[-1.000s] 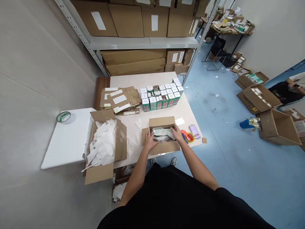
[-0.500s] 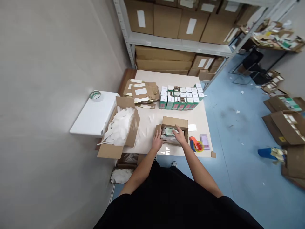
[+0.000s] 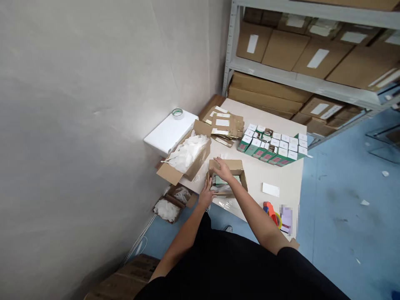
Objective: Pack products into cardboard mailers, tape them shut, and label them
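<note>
A small open cardboard box [image 3: 236, 165] stands near the front edge of the table. Inside it lie a green-and-white packet [image 3: 220, 180] and some clear or white packing material [image 3: 220, 188]. My left hand [image 3: 206, 196] rests against the box's front left corner, its fingers stretched out along the side. At the back left corner, my right hand [image 3: 222, 170] reaches across the box with fingers extended over the rim and flap. Both hands touch the cardboard, and I see nothing held in either. My right forearm crosses above the right part of the box.
A larger carton of white packing strips [image 3: 189, 152] stands left, beside a white surface with a tape roll [image 3: 177, 112]. Behind are flattened cartons [image 3: 226, 125] and rows of green-and-white boxes [image 3: 278, 146]. An orange tape dispenser [image 3: 271, 212] and white label [image 3: 270, 189] lie right.
The view has swung left. My right hand has moved from inside the box to its back left corner. My left hand stays at the left side.
</note>
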`<state>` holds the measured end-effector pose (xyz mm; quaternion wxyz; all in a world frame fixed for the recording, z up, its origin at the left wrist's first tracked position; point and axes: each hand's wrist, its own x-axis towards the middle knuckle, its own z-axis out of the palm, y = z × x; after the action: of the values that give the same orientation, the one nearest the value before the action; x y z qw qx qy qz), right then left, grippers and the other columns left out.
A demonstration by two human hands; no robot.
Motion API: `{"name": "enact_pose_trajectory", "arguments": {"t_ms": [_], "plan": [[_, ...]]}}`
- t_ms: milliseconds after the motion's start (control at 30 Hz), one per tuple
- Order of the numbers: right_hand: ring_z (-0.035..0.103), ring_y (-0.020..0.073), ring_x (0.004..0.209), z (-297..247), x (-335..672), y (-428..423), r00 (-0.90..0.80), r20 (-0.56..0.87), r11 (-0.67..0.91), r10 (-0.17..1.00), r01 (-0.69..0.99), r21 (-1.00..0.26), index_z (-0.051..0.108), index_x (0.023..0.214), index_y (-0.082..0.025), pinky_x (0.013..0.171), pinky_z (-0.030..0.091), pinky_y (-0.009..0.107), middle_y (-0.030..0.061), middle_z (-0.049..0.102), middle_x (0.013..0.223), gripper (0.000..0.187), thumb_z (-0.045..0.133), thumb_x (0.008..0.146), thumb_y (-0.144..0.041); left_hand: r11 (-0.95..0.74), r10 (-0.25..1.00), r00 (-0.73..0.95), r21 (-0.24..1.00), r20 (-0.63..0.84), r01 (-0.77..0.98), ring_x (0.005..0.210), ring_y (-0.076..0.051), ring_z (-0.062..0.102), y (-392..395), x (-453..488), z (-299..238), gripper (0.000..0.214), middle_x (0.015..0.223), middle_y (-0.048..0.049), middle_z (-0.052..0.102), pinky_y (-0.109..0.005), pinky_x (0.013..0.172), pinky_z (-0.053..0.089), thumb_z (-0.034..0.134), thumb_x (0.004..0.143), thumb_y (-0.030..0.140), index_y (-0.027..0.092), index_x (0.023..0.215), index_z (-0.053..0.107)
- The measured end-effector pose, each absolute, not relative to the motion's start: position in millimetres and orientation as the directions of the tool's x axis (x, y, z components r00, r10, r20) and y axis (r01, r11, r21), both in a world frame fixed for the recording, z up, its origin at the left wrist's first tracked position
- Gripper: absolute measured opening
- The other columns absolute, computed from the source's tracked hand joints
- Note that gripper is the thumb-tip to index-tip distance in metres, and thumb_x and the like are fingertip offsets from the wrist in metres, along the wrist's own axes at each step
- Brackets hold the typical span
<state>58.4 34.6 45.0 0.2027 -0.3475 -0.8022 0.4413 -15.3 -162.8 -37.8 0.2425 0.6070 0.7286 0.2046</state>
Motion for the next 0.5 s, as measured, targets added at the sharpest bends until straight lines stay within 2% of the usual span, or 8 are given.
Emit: {"name": "enact_pose_trajectory", "arguments": {"t_ms": [167, 300, 400, 500], "plan": [[0.037, 0.0314, 0.153, 50, -23, 50, -0.793, 0.004, 0.508, 0.609, 0.386, -0.77, 0.054, 0.151, -0.022, 0.124, 0.034, 0.048, 0.0137, 0.041, 0.163, 0.07, 0.075, 0.086, -0.036, 0.292, 0.956, -0.24, 0.592, -0.167, 0.751, 0.161, -0.039, 0.007, -188, -40, -26, 0.012, 0.175, -0.0041, 0.015, -0.055, 0.127, 0.027, 0.065, 0.092, 0.021, 0.018, 0.098, 0.075], [0.041, 0.039, 0.149, 58, -76, 80, -0.812, -0.051, 0.561, 0.582, 0.446, -0.697, 0.05, 0.154, -0.022, 0.118, 0.04, 0.052, 0.016, 0.023, 0.171, 0.084, 0.084, 0.078, -0.035, 0.294, 0.956, -0.248, 0.572, -0.16, 0.766, 0.161, -0.039, 0.008, -195, -58, -30, 0.012, 0.175, -0.003, 0.012, -0.054, 0.128, 0.028, 0.067, 0.093, 0.023, 0.017, 0.098, 0.076], [0.041, 0.0451, 0.147, 60, -112, 109, -0.807, -0.168, 0.592, 0.566, 0.539, -0.599, 0.043, 0.158, -0.024, 0.116, 0.041, 0.056, 0.0174, 0.01, 0.174, 0.105, 0.094, 0.066, -0.032, 0.288, 0.958, -0.245, 0.552, -0.152, 0.782, 0.161, -0.036, 0.01, -195, -65, -36, 0.013, 0.175, 0.0022, 0.01, -0.052, 0.126, 0.034, 0.066, 0.094, 0.025, 0.021, 0.097, 0.078], [0.04, 0.0489, 0.145, 53, -141, 133, -0.795, -0.289, 0.609, 0.533, 0.598, -0.521, 0.038, 0.161, -0.026, 0.115, 0.04, 0.058, 0.0185, 0.007, 0.174, 0.129, 0.102, 0.049, -0.03, 0.278, 0.96, -0.241, 0.55, -0.139, 0.788, 0.161, -0.036, 0.011, -196, -70, -41, 0.015, 0.175, 0.0047, 0.011, -0.052, 0.123, 0.038, 0.066, 0.094, 0.028, 0.023, 0.099, 0.079]]}}
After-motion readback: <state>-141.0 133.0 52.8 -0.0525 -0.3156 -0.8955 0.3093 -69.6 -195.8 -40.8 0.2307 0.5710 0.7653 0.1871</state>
